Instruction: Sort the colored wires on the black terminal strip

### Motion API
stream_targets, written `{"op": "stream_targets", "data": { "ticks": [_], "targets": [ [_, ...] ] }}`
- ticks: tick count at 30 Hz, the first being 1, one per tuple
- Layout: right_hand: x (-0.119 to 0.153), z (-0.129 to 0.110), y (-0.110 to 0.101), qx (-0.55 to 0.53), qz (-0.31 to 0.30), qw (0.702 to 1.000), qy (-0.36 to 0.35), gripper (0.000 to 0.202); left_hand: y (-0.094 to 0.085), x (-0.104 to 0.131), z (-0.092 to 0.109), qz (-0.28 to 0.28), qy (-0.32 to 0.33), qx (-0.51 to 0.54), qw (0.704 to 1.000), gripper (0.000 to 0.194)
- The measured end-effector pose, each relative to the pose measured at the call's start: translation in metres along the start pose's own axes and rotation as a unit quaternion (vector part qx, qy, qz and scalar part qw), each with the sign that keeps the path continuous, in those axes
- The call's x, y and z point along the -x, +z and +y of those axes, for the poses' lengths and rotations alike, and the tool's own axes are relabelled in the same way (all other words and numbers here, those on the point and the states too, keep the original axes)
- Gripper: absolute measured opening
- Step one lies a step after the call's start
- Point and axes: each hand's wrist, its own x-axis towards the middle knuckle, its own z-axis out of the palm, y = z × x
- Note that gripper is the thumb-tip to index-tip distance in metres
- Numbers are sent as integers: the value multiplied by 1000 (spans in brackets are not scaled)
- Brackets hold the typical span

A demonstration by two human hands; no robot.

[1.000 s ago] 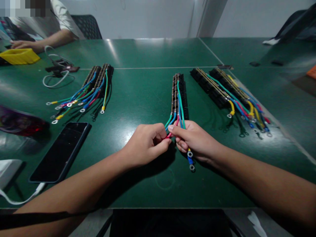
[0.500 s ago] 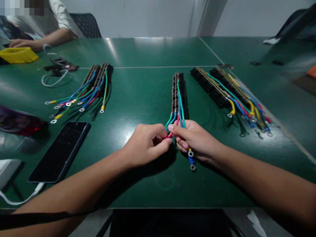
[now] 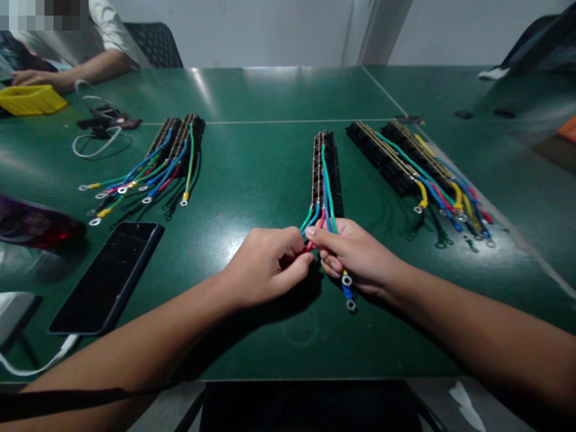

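A long black terminal strip (image 3: 320, 168) with brass-coloured rails lies at the middle of the table, its wires running toward me. My left hand (image 3: 274, 261) is closed at the near end, thumb and fingers pinching a red wire (image 3: 322, 218); the wire's tip is hidden in the fingers. Green and blue wires pass just above this pinch. My right hand (image 3: 355, 252) wraps round a green wire (image 3: 330, 192) and a blue wire, its thumb against the red one. Below its fingers hang two ring lugs (image 3: 346, 280), one with a yellow sleeve and one with a blue sleeve.
Two wired strips (image 3: 173, 144) lie at the left, two more (image 3: 396, 159) at the right. Near my left arm are a phone (image 3: 105, 279) on a white cable, a bottle (image 3: 36, 222) and a white adapter (image 3: 18, 315). A person's arm (image 3: 90, 69) rests by a yellow bin (image 3: 31, 100).
Both hands keep the same grip on the wires. The view has shifted very slightly; nothing else visibly differs.
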Motion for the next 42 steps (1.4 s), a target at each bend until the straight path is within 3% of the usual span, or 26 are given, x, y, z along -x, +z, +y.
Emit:
{"op": "stream_targets", "data": {
  "ticks": [8,18,28,42],
  "targets": [
    [0,0,1,-5,4,1000,-2,21,1,-2,0,0,-39,17,999,17],
    [0,1,0,-6,-1,1000,-2,22,1,-1,0,1,-8,12,1000,16],
    [0,0,0,-3,-2,1000,-2,22,1,-4,-1,-4,-42,31,999,17],
    [1,0,-1,-10,-15,1000,2,24,1,-2,-6,-2,2,20,1000,17]
  ]
}}
